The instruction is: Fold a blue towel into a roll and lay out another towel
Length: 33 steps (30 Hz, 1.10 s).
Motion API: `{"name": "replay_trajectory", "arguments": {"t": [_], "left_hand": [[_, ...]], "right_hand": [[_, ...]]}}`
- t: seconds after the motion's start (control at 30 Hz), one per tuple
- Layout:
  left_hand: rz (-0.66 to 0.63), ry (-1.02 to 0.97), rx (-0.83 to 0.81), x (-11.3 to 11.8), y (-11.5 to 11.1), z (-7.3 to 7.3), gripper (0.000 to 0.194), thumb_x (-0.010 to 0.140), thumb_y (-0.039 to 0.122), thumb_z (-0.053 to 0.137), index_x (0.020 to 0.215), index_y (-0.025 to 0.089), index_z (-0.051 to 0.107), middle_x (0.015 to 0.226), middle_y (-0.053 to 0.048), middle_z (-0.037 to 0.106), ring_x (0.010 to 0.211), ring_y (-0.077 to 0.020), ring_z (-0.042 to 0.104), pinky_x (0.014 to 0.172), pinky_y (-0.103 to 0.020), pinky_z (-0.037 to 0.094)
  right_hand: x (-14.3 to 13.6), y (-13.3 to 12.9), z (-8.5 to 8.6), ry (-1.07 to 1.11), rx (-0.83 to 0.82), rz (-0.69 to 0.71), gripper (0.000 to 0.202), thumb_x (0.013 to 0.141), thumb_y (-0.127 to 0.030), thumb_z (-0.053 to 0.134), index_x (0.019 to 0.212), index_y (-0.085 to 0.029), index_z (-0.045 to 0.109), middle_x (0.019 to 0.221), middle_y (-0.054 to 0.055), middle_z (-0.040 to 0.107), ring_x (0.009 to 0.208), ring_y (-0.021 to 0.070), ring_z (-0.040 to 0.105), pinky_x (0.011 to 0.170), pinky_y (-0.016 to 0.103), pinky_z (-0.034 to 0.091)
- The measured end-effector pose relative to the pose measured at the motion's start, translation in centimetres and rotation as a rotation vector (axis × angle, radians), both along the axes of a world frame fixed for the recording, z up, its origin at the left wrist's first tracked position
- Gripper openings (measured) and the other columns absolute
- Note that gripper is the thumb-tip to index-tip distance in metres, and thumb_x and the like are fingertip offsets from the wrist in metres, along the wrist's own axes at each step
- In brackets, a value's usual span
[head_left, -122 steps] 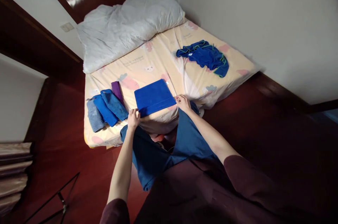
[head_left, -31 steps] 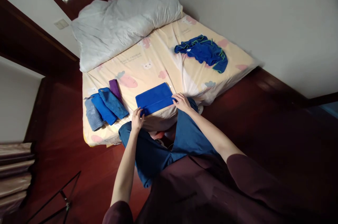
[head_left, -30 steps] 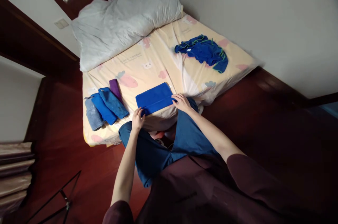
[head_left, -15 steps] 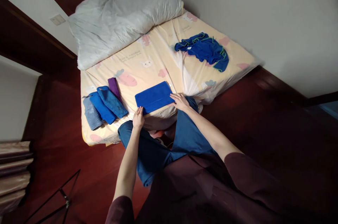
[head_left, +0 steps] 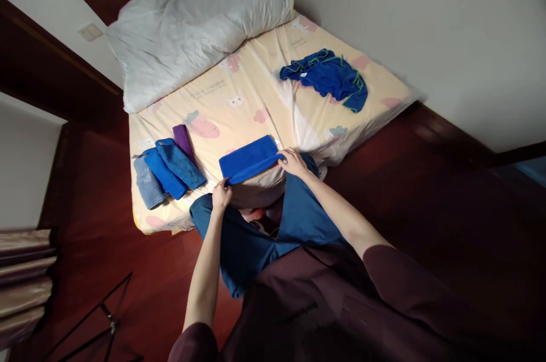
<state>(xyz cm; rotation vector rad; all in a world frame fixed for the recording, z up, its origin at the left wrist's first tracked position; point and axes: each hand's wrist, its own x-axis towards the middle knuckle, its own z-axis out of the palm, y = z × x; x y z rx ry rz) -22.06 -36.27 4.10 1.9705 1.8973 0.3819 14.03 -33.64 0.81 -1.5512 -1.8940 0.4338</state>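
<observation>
A folded blue towel (head_left: pixel 249 157) is pinched at its near corners by the left hand (head_left: pixel 222 195) and right hand (head_left: pixel 292 162). Judged mid-fold at the bed (head_left: pixel 264 95) edge; an even lift of both corners is called for next.

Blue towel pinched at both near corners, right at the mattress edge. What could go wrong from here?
1. The folded blue towel lies at the bed's near edge; with only the left hand and right hand pinching its corners, the fold may sag or slide off toward the floor.
2. The row of folded towels lies close on the left; a sweep that way could disturb it.
</observation>
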Motion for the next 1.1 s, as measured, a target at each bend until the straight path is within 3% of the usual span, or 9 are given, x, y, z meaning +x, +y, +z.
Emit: {"name": "replay_trajectory", "arguments": {"t": [0.17, 0.3, 0.43, 0.83, 1.0, 1.1], "left_hand": [[0.085, -0.175, 0.007, -0.4, 0.9, -0.7, 0.045, 0.088, 0.011, 0.054, 0.131, 0.011, 0.067, 0.123, -0.017, 0.074, 0.106, -0.0274, 0.074, 0.104, -0.041, 0.056], [0.210, -0.233, 0.038, -0.6, 1.7, -1.5, 0.033, 0.097, 0.023, 0.054, 0.126, 0.014, 0.064, 0.111, -0.015, 0.075, 0.101, -0.0272, 0.074, 0.100, -0.043, 0.057], [0.261, -0.247, 0.046, -0.8, 2.1, -2.0, 0.031, 0.100, 0.033, 0.054, 0.124, 0.015, 0.062, 0.101, -0.014, 0.075, 0.098, -0.0280, 0.074, 0.097, -0.044, 0.058], [0.268, -0.238, 0.014, -0.4, 1.8, -2.0, 0.028, 0.097, 0.026, 0.059, 0.123, 0.015, 0.059, 0.095, -0.012, 0.075, 0.094, -0.0279, 0.076, 0.095, -0.043, 0.059], [0.256, -0.252, 0.027, -0.3, 1.7, -2.0, 0.032, 0.096, 0.023, 0.059, 0.127, 0.014, 0.057, 0.101, -0.013, 0.073, 0.091, -0.0253, 0.075, 0.093, -0.041, 0.060], [0.226, -0.244, 0.100, -0.1, 1.5, -2.0, 0.038, 0.095, 0.021, 0.059, 0.132, 0.014, 0.055, 0.116, -0.017, 0.069, 0.096, -0.0248, 0.073, 0.095, -0.042, 0.060]], "right_hand": [[0.0, 0.7, 0.1, 0.042, -0.100, -0.080, 0.035, 0.095, -0.025, 0.064, 0.130, -0.019, 0.070, 0.120, 0.012, 0.074, 0.111, 0.0268, 0.071, 0.103, 0.039, 0.056], [0.0, 1.2, -0.6, 0.083, -0.183, -0.151, 0.035, 0.102, -0.033, 0.059, 0.133, -0.020, 0.068, 0.115, 0.011, 0.077, 0.106, 0.0273, 0.073, 0.096, 0.038, 0.059], [0.2, 1.7, -1.7, 0.127, -0.163, -0.205, 0.039, 0.104, -0.040, 0.057, 0.136, -0.020, 0.067, 0.118, 0.011, 0.078, 0.105, 0.0283, 0.074, 0.094, 0.040, 0.060], [0.0, 2.1, -2.2, 0.071, -0.185, -0.218, 0.038, 0.105, -0.040, 0.057, 0.135, -0.019, 0.066, 0.121, 0.011, 0.077, 0.109, 0.0287, 0.073, 0.097, 0.041, 0.059], [0.0, 1.7, -1.2, 0.125, -0.059, -0.221, 0.034, 0.102, -0.033, 0.056, 0.132, -0.018, 0.067, 0.128, 0.014, 0.073, 0.115, 0.0287, 0.069, 0.103, 0.042, 0.056], [0.0, 1.3, -0.7, 0.121, 0.028, -0.207, 0.034, 0.101, -0.029, 0.056, 0.131, -0.018, 0.068, 0.129, 0.015, 0.071, 0.120, 0.0299, 0.066, 0.108, 0.043, 0.054]]}}
